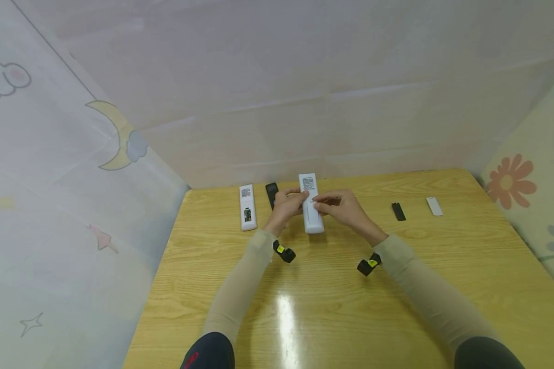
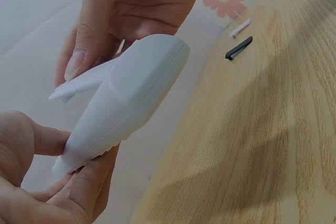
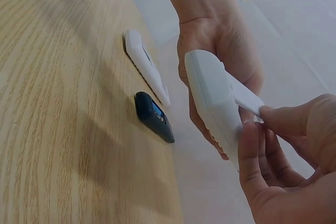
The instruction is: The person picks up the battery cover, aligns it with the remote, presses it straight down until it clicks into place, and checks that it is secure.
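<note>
L hand (image 1: 286,206) has a white remote (image 1: 313,224) clamped btwn thumb & fingers, back side up, held just above the far-middle part of the table (image 1: 332,292). R hand (image 1: 348,209) is on its back: thumb & fingers pinch the batt. cover (image 2: 84,83), far end tilted up, near end touching the remote. Small dark print (image 1: 308,183) sits at the remote's far end, several lines, too tiny to read.

To the L, a 2nd white remote (image 1: 248,226) lies back up on the table w/ similar print (image 1: 245,192), also illegible, & an open bay (image 1: 247,214); contents too small to ID. Btwn it & L hand: a black remote (image 1: 271,190), partly hidden by that hand; blue patch on it, no. or brand can't be read. Well to the R: black cover (image 1: 398,211), then white cover (image 1: 434,206) just beyond, apart. Each wrist has a black cam w/ a yellow patch. Red mark (image 1: 191,360) on the dark L upper sleeve, cut off by the frame edge, can't be read.
</note>
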Action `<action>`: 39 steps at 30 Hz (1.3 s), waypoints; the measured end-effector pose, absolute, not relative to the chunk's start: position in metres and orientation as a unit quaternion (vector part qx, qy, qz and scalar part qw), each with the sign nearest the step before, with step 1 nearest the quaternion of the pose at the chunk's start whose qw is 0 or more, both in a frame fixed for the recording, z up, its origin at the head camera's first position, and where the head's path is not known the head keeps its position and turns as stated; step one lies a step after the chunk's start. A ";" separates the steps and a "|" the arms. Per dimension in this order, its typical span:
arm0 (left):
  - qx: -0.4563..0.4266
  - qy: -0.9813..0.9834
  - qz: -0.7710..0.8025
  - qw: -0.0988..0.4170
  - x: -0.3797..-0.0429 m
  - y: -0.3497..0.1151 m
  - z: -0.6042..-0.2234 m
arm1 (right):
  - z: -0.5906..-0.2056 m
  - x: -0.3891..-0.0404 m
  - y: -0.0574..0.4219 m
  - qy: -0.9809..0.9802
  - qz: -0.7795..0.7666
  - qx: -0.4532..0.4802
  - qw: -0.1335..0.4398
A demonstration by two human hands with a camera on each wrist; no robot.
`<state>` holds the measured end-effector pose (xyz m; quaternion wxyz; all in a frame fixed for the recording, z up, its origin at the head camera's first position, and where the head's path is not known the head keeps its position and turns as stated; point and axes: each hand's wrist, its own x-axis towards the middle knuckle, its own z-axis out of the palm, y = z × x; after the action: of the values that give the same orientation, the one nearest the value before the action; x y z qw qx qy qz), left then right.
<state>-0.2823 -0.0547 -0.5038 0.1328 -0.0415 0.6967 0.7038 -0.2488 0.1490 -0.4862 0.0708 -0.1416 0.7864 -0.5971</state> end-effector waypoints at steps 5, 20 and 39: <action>-0.040 0.697 0.704 0.133 -0.283 -0.054 -0.504 | -0.488 -0.250 0.149 0.796 -0.584 -0.144 0.063; -0.048 0.697 0.703 0.136 -0.284 -0.051 -0.504 | -0.495 -0.250 0.150 0.815 -0.558 -0.143 0.062; -0.053 0.687 0.714 0.127 -0.285 -0.051 -0.505 | -0.498 -0.247 0.138 0.826 -0.557 -0.083 0.023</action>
<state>-0.2854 -0.0508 -0.5045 0.1266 -0.0527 0.6866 0.7140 -0.2474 0.1381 -0.4977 0.0231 -0.0832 0.8258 -0.5574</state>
